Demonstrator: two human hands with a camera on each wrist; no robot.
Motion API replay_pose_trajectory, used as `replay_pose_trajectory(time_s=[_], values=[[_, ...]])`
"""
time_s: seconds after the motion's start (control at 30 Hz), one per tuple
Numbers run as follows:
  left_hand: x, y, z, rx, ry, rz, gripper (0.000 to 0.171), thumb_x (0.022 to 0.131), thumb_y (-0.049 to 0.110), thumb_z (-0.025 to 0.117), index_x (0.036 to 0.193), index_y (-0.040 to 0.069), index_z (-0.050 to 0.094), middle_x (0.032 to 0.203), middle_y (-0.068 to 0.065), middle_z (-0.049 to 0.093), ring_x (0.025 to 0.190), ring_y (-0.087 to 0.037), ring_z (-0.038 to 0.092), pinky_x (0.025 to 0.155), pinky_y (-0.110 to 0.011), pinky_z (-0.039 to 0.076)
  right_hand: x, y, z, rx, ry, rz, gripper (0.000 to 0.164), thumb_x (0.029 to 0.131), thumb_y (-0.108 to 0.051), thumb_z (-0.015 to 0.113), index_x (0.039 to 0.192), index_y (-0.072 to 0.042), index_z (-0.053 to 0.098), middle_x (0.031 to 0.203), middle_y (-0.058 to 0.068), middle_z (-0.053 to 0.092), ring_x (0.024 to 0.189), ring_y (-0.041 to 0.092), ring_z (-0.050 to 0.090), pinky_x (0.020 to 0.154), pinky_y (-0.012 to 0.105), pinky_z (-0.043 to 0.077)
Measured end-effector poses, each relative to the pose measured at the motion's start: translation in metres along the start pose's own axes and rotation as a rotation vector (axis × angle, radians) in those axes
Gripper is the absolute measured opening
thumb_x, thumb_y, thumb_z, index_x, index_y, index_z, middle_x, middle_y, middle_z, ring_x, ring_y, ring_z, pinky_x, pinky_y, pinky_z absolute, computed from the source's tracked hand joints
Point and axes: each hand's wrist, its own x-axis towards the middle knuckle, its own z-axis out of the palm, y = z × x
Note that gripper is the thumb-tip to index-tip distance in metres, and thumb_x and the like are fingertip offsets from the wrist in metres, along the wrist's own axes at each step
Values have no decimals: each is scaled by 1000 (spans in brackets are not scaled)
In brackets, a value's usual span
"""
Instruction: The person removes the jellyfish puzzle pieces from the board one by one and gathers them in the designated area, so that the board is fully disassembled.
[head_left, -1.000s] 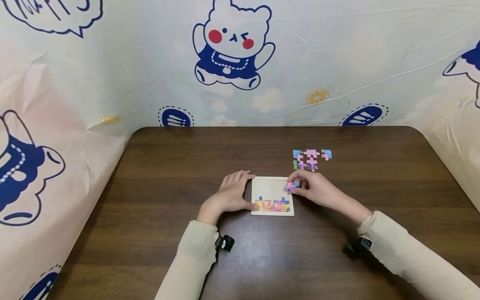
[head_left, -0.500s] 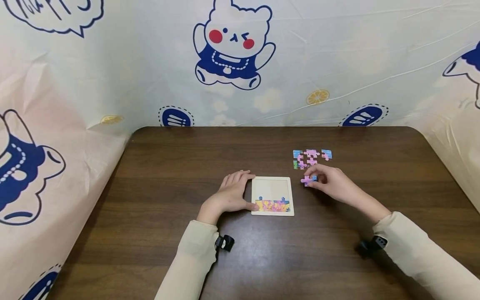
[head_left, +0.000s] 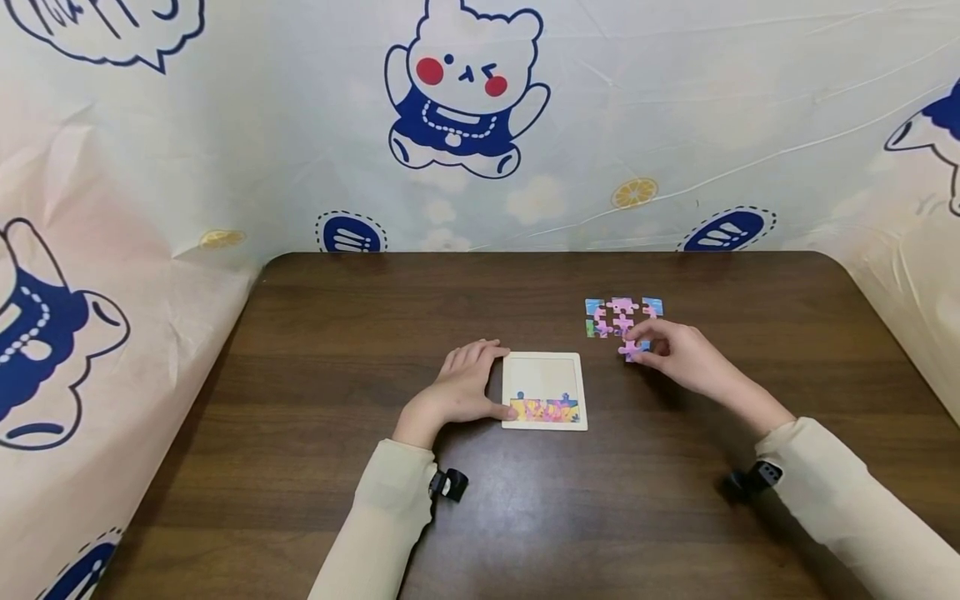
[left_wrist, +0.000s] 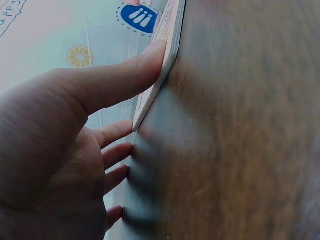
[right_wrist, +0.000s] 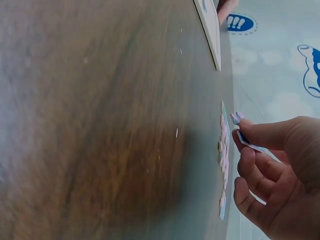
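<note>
A square puzzle tray (head_left: 544, 430) with a pale rim lies on the table, a row of yellow, pink and blue pieces (head_left: 547, 410) fitted along its near side. My left hand (head_left: 461, 392) rests along the tray's left edge, fingers spread. Its thumb (left_wrist: 145, 62) lies on the near corner and the index fingertip touches the far one. Between thumb and fingertips, my right hand (head_left: 678, 354) pinches a pink and blue puzzle piece (head_left: 630, 350), raised over the table. Just beyond it lie several loose puzzle pieces (head_left: 622, 306), partly overlapped by that hand in the head view.
The dark wooden table (head_left: 375, 300) ends at a patterned curtain (head_left: 300, 125) behind and at the left. Small black cameras are strapped to both wrists, the left camera (head_left: 452, 485) close to the tabletop.
My right hand has carried the pinched puzzle piece from over the tray's right edge away to the right, close to the loose pieces. The left hand and tray have stayed put.
</note>
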Motion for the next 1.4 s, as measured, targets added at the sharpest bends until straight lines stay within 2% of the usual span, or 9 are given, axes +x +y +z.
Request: replay_pose_trajectory(time_s=[0.37, 0.77, 1.1, 1.4], values=[[-2, 2, -3, 0, -4, 1, 91, 80, 43, 81, 152, 13, 35, 160, -8, 24, 148, -29, 15, 119, -47, 10, 13, 17, -9, -13, 30, 34, 23, 90, -6, 72, 112, 0, 67, 101, 19, 70, 82, 27, 62, 75, 43, 51], [-2, 3, -3, -9, 2, 3, 90, 79, 41, 82, 151, 14, 36, 160, -8, 25, 148, -30, 16, 119, -48, 9, 20, 29, -19, -6, 20, 104, 26, 94, -8, 69, 118, 1, 65, 109, 24, 67, 89, 32, 59, 81, 47, 49], [2, -4, 3, -4, -10, -9, 92, 79, 45, 81, 153, 17, 33, 161, -4, 21, 149, -26, 12, 119, -44, 6, 24, 38, -21, -23, 12, 116, 26, 93, -6, 69, 117, 2, 65, 109, 26, 66, 87, 31, 58, 80, 46, 49], [1, -3, 1, -3, -3, -4, 92, 80, 43, 81, 153, 15, 34, 161, -5, 21, 149, -27, 13, 119, -45, 6, 26, 41, -21, -48, 16, 114, 22, 91, -5, 70, 112, 2, 65, 100, 21, 65, 82, 31, 56, 75, 42, 47]])
